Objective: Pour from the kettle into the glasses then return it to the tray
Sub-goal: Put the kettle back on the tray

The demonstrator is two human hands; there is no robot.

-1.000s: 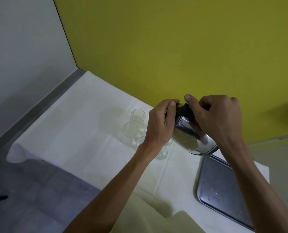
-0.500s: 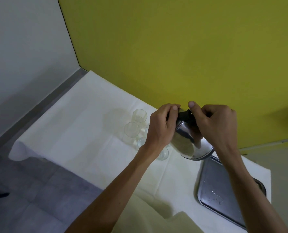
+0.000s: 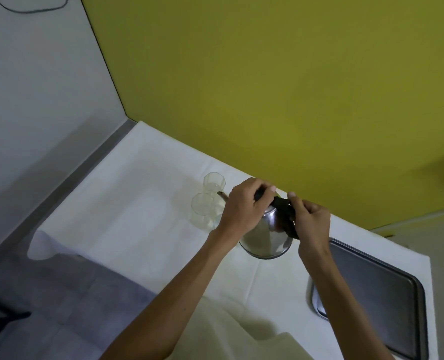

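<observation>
A white cloth covers the table (image 3: 127,203) set against a yellow wall. We judge the pouring is in hand: we hold the shiny rounded steel kettle (image 3: 266,237) near the table's back edge, its spout reaching toward the clear faceted glasses (image 3: 205,206). Our left hand (image 3: 246,206) is closed over the lid, our right hand (image 3: 311,224) wrapped round the black handle. Next we need a steady tilt, then a carry to the flat metal tray (image 3: 387,302) at the right corner
</observation>
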